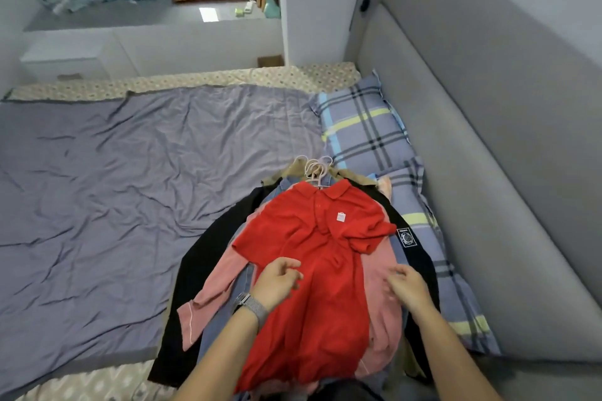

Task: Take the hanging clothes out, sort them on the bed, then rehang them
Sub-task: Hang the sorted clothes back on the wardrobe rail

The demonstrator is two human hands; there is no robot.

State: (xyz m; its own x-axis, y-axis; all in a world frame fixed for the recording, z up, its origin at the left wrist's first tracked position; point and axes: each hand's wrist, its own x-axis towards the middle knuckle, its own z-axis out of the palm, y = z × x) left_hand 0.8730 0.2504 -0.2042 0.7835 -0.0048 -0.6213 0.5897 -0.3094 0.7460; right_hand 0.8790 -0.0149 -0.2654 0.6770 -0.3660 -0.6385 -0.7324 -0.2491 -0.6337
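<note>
Head view: a stack of hangered clothes lies on the bed (97, 156), just left of the plaid pillow (361, 127). The red polo (312, 254) is topmost. Left hand (277, 280) and right hand (407, 286) rest on it, fingers loosely curled, gripping nothing. Best lift only that top layer by its hanger (314, 169).

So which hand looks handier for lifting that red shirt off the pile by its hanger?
Probably the right hand. The hanger hooks lie at the far end of the pile, slightly right of the red polo shirt, nearer that side. The left hand rests on the shirt's lower left and could steady it.
</note>
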